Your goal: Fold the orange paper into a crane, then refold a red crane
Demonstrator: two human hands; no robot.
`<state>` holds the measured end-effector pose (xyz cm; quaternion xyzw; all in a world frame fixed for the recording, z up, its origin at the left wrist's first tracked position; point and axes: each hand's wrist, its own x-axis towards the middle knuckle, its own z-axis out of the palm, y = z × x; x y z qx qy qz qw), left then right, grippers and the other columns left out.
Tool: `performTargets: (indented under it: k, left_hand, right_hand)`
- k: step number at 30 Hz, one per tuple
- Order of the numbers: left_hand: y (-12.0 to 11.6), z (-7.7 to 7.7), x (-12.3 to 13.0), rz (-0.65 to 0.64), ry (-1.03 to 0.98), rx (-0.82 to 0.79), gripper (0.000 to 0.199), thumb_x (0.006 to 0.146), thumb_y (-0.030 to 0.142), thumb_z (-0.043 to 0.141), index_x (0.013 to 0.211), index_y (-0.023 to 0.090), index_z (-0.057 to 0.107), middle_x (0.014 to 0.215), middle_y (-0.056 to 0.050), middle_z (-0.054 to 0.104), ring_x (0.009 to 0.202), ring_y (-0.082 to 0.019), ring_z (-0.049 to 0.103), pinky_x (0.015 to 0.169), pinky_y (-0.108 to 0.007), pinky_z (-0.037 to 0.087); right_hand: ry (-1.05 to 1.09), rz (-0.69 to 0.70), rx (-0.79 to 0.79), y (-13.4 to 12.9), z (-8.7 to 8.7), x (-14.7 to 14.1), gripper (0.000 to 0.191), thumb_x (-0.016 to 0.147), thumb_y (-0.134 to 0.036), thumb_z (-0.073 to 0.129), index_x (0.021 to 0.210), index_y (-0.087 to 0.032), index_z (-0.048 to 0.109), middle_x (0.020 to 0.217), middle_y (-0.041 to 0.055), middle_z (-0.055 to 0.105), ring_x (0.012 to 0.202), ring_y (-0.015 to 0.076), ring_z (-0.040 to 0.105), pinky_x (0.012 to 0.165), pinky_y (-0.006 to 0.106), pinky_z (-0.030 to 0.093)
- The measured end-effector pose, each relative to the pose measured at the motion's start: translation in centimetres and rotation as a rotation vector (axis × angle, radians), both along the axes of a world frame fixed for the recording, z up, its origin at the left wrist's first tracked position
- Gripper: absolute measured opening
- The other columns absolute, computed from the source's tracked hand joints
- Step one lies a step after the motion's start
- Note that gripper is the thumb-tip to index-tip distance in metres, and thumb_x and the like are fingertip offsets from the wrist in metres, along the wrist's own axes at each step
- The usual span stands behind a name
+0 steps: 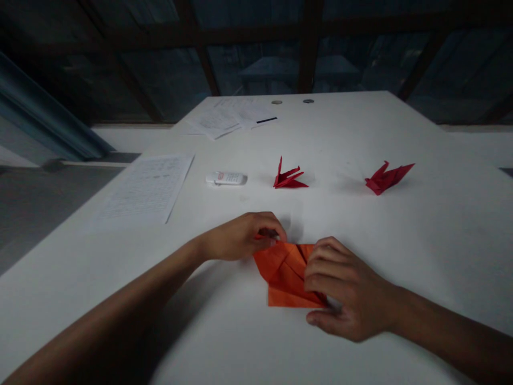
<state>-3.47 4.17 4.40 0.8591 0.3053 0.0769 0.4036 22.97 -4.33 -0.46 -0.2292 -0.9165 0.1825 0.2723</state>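
Observation:
A partly folded sheet of orange origami paper (286, 270) lies on the white table between my hands, with creases and layered flaps showing. My left hand (244, 235) is closed on its upper left corner, thumb and fingers pinching the edge. Over the right side of the sheet, my right hand (348, 291) curls its fingers onto the paper and holds it. Its thumb sits apart, below the paper's lower right corner. Two red folded paper cranes stand beyond my hands: one crane (289, 179) near the middle, the other crane (388, 178) farther right.
Left of the nearer crane lies a white handheld device (226, 178) with printed markings. A printed sheet (146, 184) is at the table's left, and more papers (224, 117) with a dark strip (266, 120) lie farther back. Two round fittings (277, 102) sit near the far edge.

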Motion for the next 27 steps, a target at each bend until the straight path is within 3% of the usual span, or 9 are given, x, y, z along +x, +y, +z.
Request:
performTargets:
  k: [3,7,12,19,27]
  left_hand:
    - [0.2,0.1,-0.3,-0.022,-0.016,-0.034,0.019,0.095,0.016,0.056,0.105,0.020,0.072,0.110,-0.007,0.068,0.100,-0.016,0.064,0.090,-0.029,0.050]
    - [0.2,1.0,-0.7,-0.042,0.003,-0.141,0.015,0.095,0.029,0.064,0.104,0.021,0.072,0.112,-0.006,0.069,0.101,-0.017,0.066,0.093,-0.029,0.050]
    - [-0.3,2.8,-1.1,-0.160,0.062,-0.244,0.032,0.077,0.026,0.084,0.108,0.028,0.075,0.129,-0.004,0.065,0.114,-0.020,0.063,0.105,-0.032,0.046]
    - [-0.5,2.7,-1.1,-0.175,0.053,-0.214,0.015,0.089,0.017,0.069,0.099,0.026,0.078,0.121,-0.005,0.070,0.105,-0.018,0.068,0.096,-0.029,0.050]
    - [-0.1,2.2,-1.6,-0.142,0.157,-0.118,0.009,0.090,0.019,0.065,0.096,0.020,0.072,0.108,-0.003,0.072,0.091,-0.014,0.067,0.083,-0.023,0.050]
  right_hand:
    - [-0.067,-0.038,0.051,-0.1,-0.2,-0.1,0.025,0.091,-0.043,0.066,0.084,-0.019,0.062,0.083,0.0060,0.066,0.084,0.0237,0.058,0.090,0.050,0.043]
    - [-0.072,-0.086,0.071,0.0,-0.3,-0.3,0.016,0.096,-0.026,0.060,0.081,-0.018,0.061,0.082,0.0044,0.066,0.083,0.0209,0.057,0.090,0.047,0.043]
    - [-0.081,-0.098,0.043,0.2,-0.4,-0.3,0.016,0.094,-0.021,0.057,0.078,-0.019,0.060,0.081,0.0044,0.064,0.083,0.0211,0.056,0.090,0.047,0.044]
    - [-0.002,-0.103,0.027,0.3,-0.1,-0.2,0.014,0.089,-0.014,0.056,0.076,-0.021,0.057,0.079,0.0036,0.062,0.082,0.0211,0.057,0.090,0.045,0.048]
    - [0.081,-0.110,-0.041,0.4,-0.5,-0.3,0.020,0.077,-0.007,0.056,0.070,-0.023,0.046,0.076,0.0023,0.058,0.078,0.0196,0.054,0.089,0.043,0.050]
